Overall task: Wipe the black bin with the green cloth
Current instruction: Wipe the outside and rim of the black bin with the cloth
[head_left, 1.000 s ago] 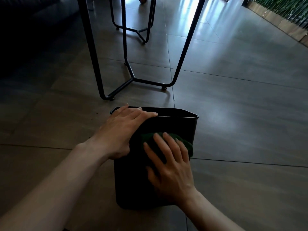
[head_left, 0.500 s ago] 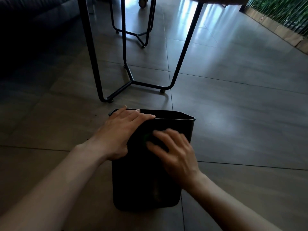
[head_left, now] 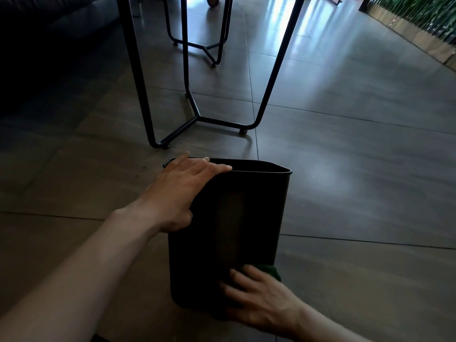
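The black bin (head_left: 237, 218) stands on the tiled floor, its near side facing me. My left hand (head_left: 180, 191) lies over its top left rim and upper side, fingers spread, holding it steady. Low on the bin's near face, my right hand (head_left: 259, 299) presses the green cloth (head_left: 270, 270) flat against it. Only a small corner of the cloth shows past my fingers at the bin's lower right edge.
Black metal table legs (head_left: 197, 117) stand just beyond the bin, with a second frame (head_left: 209, 46) farther back. A dark sofa (head_left: 49, 33) fills the upper left. A planter wall with greenery (head_left: 419, 28) runs along the upper right.
My right hand has slid the green cloth down the bin's near face, from near the rim to near the base. My left hand has stayed on the rim.
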Demonstrator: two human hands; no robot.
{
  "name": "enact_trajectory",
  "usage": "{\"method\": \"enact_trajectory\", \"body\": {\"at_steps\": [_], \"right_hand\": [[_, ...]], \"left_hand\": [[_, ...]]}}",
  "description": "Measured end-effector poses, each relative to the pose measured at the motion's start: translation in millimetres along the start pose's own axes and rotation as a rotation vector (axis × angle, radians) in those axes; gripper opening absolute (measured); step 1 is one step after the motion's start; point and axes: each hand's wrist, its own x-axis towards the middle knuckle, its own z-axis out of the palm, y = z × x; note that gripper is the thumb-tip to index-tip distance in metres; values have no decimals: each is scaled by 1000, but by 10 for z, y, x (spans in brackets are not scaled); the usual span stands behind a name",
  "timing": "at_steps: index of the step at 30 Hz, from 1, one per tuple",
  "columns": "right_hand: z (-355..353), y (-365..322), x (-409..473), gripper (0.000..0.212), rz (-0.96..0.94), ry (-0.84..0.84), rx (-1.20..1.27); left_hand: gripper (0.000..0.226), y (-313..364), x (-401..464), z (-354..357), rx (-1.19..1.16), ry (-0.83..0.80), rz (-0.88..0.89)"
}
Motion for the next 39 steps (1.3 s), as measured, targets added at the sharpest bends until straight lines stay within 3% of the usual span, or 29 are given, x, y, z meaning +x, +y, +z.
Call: {"method": "enact_trajectory", "body": {"at_steps": [2,5,9,11,15,17,20,24,26,29,33,35,37,39], "right_hand": [[-142,278,167,12,127,148,36],[-422,804,503,25,393,351,26],[-537,1021,745,34,620,453,23],[-379,790,648,29,509,413,0],[-17,46,129,23,88,99,40],[20,-103,-39,26,5,8,38],[-141,193,81,17,125,118,71],[-571,1011,570,30,535,409,16],[-672,1185,740,29,656,466,-14],[-510,912,660,33,551,405,-48],[-161,168,169,20,211,122,20],[-141,43,36,16,129,45,32],[-247,212,95,16,180,114,19],[-411,578,288,22,352,272,17]], "left_hand": [[112,2,14,3,0,-2,0],[105,3,30,-9,-18,0,0],[100,8,26,-17,-37,13,3],[106,4,24,-14,-20,1,-3],[115,7,32,-1,9,5,-9],[116,1,17,12,3,19,-3],[114,-7,12,16,-5,25,3],[103,6,20,9,-7,26,11],[100,6,18,2,2,21,9],[102,9,18,-11,-5,14,7],[110,17,14,-13,5,22,9],[109,20,4,-11,2,21,13],[110,15,5,-12,0,19,14],[108,18,10,-11,-12,15,9]]}}
